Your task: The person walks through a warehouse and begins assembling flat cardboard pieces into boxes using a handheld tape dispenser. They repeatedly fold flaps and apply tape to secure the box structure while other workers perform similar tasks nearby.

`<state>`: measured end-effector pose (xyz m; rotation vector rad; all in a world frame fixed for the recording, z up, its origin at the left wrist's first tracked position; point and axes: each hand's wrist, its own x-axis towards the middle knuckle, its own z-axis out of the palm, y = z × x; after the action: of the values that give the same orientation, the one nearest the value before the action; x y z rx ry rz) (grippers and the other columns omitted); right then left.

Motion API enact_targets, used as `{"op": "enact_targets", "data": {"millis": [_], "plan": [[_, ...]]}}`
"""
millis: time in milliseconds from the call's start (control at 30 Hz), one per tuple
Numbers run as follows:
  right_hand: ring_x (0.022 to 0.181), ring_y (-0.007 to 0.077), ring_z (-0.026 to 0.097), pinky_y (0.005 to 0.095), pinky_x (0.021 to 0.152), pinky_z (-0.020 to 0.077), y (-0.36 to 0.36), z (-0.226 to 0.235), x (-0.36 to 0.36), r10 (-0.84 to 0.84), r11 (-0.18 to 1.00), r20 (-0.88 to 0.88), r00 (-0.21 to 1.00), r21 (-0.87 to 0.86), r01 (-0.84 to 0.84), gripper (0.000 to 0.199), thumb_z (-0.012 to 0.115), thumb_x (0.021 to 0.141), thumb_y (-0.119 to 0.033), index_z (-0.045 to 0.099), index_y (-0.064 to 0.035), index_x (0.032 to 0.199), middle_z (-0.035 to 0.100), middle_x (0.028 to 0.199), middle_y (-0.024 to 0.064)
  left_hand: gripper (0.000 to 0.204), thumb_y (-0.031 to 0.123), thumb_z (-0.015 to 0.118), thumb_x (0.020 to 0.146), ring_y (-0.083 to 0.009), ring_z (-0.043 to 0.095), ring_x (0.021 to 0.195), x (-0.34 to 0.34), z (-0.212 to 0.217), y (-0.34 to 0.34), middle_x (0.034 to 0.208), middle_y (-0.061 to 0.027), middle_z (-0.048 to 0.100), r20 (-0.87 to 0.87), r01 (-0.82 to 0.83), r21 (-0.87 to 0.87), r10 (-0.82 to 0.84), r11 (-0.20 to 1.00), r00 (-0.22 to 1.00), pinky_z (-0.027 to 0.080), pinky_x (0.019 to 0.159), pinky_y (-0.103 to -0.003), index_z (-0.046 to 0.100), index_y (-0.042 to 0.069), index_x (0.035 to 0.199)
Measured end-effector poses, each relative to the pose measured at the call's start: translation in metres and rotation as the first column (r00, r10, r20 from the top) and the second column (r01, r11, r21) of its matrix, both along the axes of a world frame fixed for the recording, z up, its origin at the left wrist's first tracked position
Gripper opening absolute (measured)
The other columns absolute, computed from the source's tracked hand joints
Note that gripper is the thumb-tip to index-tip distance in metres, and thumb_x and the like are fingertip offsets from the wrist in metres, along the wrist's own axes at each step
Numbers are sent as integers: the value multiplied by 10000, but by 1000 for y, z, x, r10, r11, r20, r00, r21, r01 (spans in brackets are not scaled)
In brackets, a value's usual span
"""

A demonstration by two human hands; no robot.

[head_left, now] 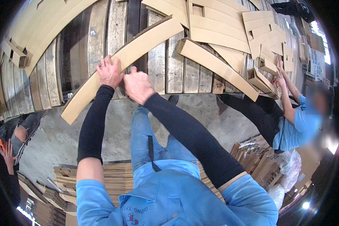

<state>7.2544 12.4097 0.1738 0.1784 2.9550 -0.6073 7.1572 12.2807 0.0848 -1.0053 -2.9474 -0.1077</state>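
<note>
While a person in dark clothes crouches at the nine o'clock edge of the view, a wooden pallet of weathered planks fills the upper half, with folded cardboard pieces stacked on its ten o'clock corner. Below, at seven o'clock, a low stack of flat cardboard rests on the concrete floor.

Near the centre, a long cardboard strip lies slanted across the pallet, running from its lower end at about eight o'clock up toward twelve o'clock. The left hand lies on this strip, fingers curled over its upper edge and gripping it. Just beside it, touching the same strip, the right hand is bunched into a loose fist against the strip's lower edge, thumb raised; whether it pinches the cardboard I cannot tell. Both forearms wear black sleeves.

Toward one o'clock, a second long strip slants the opposite way, and more flat cardboard blanks overlap behind it. At three o'clock, a co-worker in a blue shirt reaches both hands up to a small folded box at the pallet's edge. Bundled cardboard and plastic wrap sit at four o'clock.
</note>
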Motion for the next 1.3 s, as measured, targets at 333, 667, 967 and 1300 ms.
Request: {"op": "enact_targets", "data": {"millis": [333,667,967,1300], "plan": [[1113,310,664,396,967,535,132,41,225,-302,881,331,894,-260,394,409,701,782,-154,751,-194,1186,662,1241,106,482,173,793,654,-347,464,1299,-61,87,-109,1359,-163,503,-79,214,-116,-224,970,971,346,1054,-562,628,131,1105],[1141,243,655,368,984,537,164,15,346,-757,63,561,334,-446,893,552,648,789,-2,595,34,1338,659,1282,134,710,358,834,754,-404,308,1460,-112,96,-95,1578,-200,328,55,-41,-280,59,959,997,297,1154,-614,531,82,1334],[1227,200,595,348,1027,512,207,-14,327,-699,-355,617,362,-738,574,726,566,789,97,439,8,1498,572,1415,124,634,480,741,823,-427,640,1102,-21,45,289,1214,-288,651,819,-309,233,-14,922,574,507,952,-478,616,-54,1143],[1313,374,516,445,1121,393,343,-40,295,-382,656,200,902,-629,417,717,677,764,-23,489,-40,1456,560,1389,202,562,275,862,771,-243,696,888,40,-48,447,886,-114,678,952,-749,61,188,659,243,573,687,-347,592,-22,1165]]}}
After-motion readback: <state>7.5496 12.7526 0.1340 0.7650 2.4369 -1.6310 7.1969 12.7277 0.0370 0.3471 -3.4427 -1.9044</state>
